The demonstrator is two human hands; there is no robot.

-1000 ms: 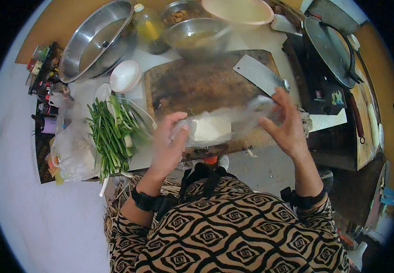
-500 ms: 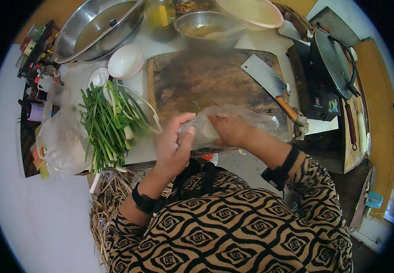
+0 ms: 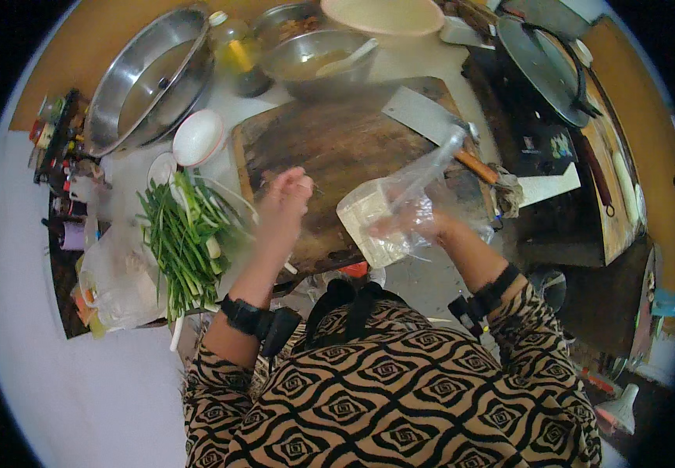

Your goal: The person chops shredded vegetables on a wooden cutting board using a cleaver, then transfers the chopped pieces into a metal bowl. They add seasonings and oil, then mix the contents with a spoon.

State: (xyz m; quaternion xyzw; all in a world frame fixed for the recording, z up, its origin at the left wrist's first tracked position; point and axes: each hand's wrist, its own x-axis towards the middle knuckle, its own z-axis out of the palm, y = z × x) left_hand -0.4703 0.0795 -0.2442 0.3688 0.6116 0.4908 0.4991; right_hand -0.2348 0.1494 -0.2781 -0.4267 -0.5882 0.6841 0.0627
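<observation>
My right hand (image 3: 419, 225) grips a pale, flat, squarish block of tofu (image 3: 362, 218), with a clear plastic bag (image 3: 431, 168) bunched around hand and block. Part of the bag stretches up toward the cleaver (image 3: 423, 117), which lies on the far right of the wooden cutting board (image 3: 314, 148). Over the board's left part, my left hand (image 3: 287, 193) is raised, apart from the bag. Its fingers look bent but are smeared by motion. A bunch of green onions (image 3: 185, 242) lies left of my left forearm.
At the back stand a large steel basin (image 3: 104, 117), an oil bottle (image 3: 236, 54), a steel bowl (image 3: 318, 74) holding a white spoon, and a pale basin (image 3: 384, 15). A white bowl (image 3: 199, 138) sits left of the board. To the right is a lidded pan (image 3: 544, 74).
My left hand has let go of the plastic bag and moved left and up. The tofu block now shows at the bag's opening in my right hand. The view has shifted a little.
</observation>
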